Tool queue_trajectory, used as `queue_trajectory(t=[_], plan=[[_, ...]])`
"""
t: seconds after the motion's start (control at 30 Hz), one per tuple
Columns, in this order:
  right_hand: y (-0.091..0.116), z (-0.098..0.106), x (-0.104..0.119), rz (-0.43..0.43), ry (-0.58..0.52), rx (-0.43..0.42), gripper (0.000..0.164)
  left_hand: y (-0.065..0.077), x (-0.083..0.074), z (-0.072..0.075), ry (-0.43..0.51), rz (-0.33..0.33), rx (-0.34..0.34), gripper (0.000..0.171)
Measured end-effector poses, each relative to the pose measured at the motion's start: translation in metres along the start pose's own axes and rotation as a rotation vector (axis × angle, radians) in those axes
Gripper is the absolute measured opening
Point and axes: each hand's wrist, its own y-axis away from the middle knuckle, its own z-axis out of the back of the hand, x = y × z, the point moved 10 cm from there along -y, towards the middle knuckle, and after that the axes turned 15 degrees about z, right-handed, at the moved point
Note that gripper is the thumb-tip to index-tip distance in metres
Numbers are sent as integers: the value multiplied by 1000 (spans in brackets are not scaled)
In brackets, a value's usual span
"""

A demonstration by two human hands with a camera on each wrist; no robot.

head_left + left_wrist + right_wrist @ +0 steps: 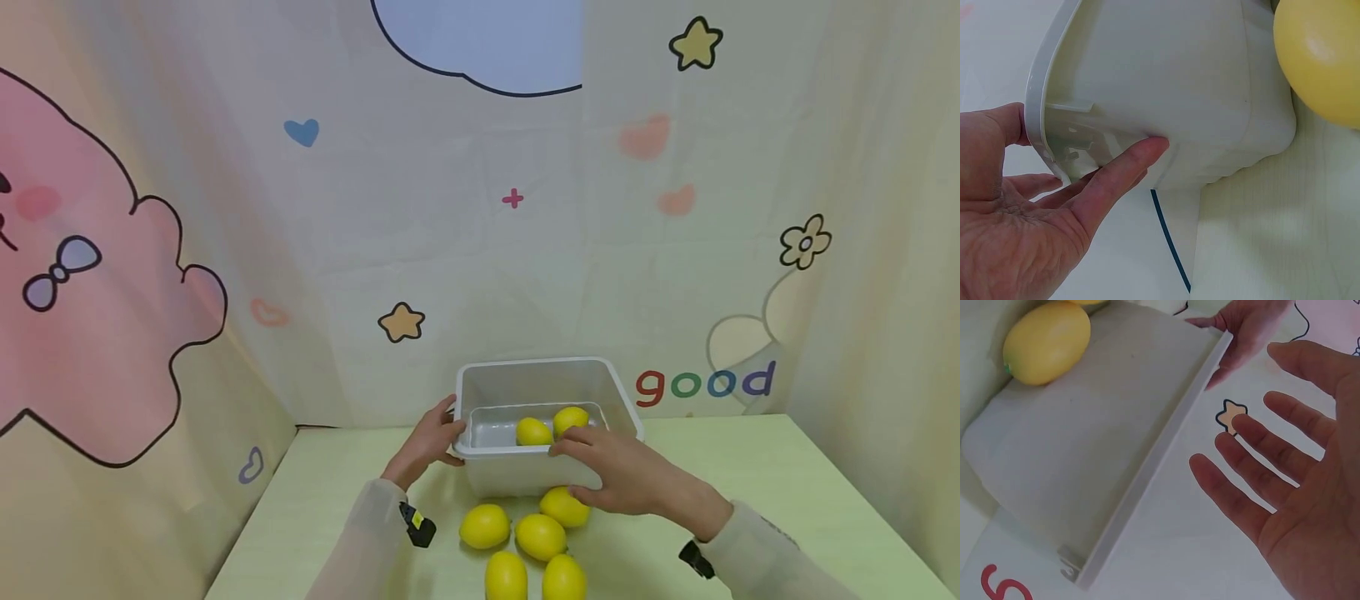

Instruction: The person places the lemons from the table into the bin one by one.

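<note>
A white plastic bin (510,473) stands at the back of the table, with two lemons (534,432) inside. My left hand (427,443) holds the bin's left end; in the left wrist view, digits of that hand (1029,212) lie on both sides of the rim, one fingertip against the outer wall. Over the bin's front right rim is my right hand (630,471). The right wrist view shows this right hand (1304,481) with its fingers spread and nothing between them. Several lemons (485,527) lie on the table in front of the bin.
The pale green table (315,500) meets a printed curtain (525,283) just behind the bin. More curtain hangs on the left and right sides. One lemon (1047,344) is close to the bin's front wall.
</note>
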Motion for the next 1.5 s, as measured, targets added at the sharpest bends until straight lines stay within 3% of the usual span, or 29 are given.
queue_trajectory(t=[0.63, 1.07, 1.23, 1.5], plan=[[13, -44, 34, 90, -69, 74, 40, -1, 0, -1, 6, 6, 5, 62], [18, -88, 37, 15, -207, 265, 42, -2, -1, -1, 2, -1, 5, 62], [19, -101, 44, 55, -231, 293, 45, -1, -1, -1, -3, -11, -1, 62], [21, -116, 46, 13, -298, 314, 59, 1, -1, -1, -3, -11, 1, 63]])
